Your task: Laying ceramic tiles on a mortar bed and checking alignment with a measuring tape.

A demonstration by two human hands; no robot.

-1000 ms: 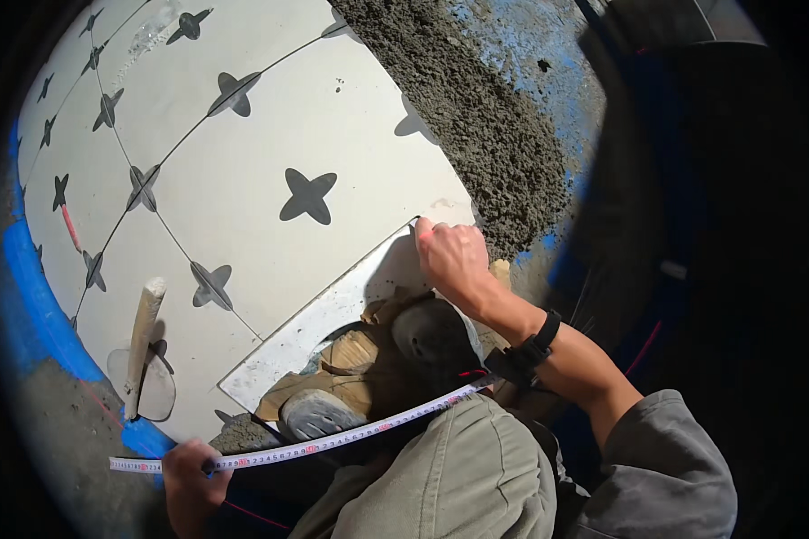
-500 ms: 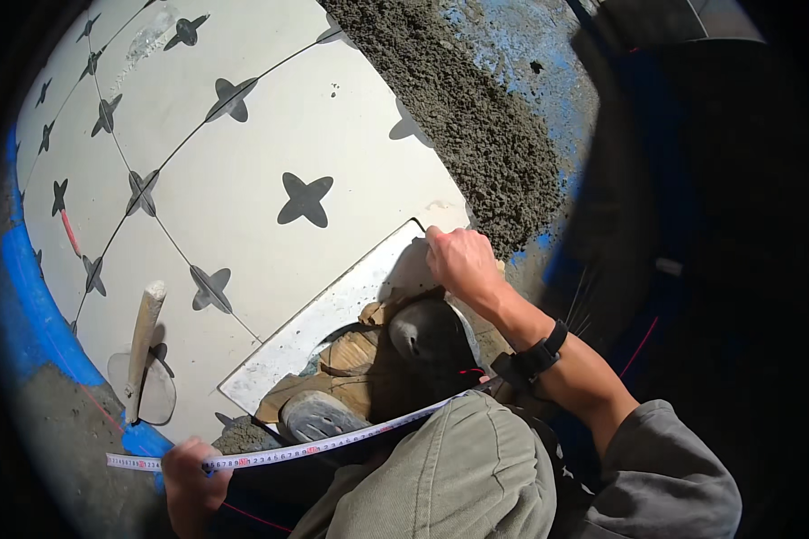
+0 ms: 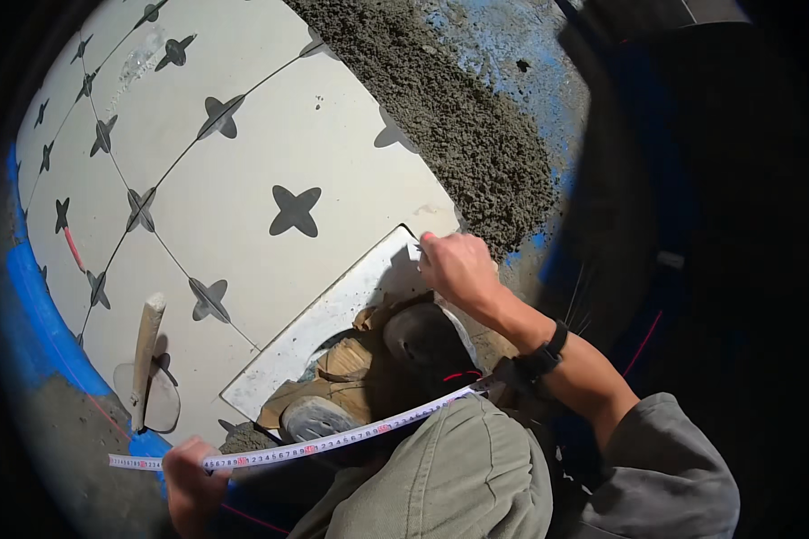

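My left hand (image 3: 191, 476) is closed around a white tape measure (image 3: 319, 445) near its free end. The tape runs in a curve to the right, in front of my knee. My right hand (image 3: 458, 269) is closed, fingertips pinched together at the far right corner of a white slab (image 3: 333, 310). A small thin thing shows at those fingertips, too small to name. The slab lies on cream floor tiles (image 3: 351, 180) with dark four-petal patterns. My shoes (image 3: 319, 418) and some brown, crumpled material (image 3: 346, 359) are beside the slab, partly in shadow.
A trowel (image 3: 148, 350) with a wooden handle stands on the tiles at left. Loose grey mortar (image 3: 458, 135) borders their far right edge, over blue-stained floor (image 3: 521, 63). A red stick-like piece (image 3: 74, 250) lies at far left, near a blue strip (image 3: 49, 314).
The view has shifted slightly, so the tiles and slab sit a little further left and lower. A small thin thing now shows at my right fingertips. My left hand stays on the tape.
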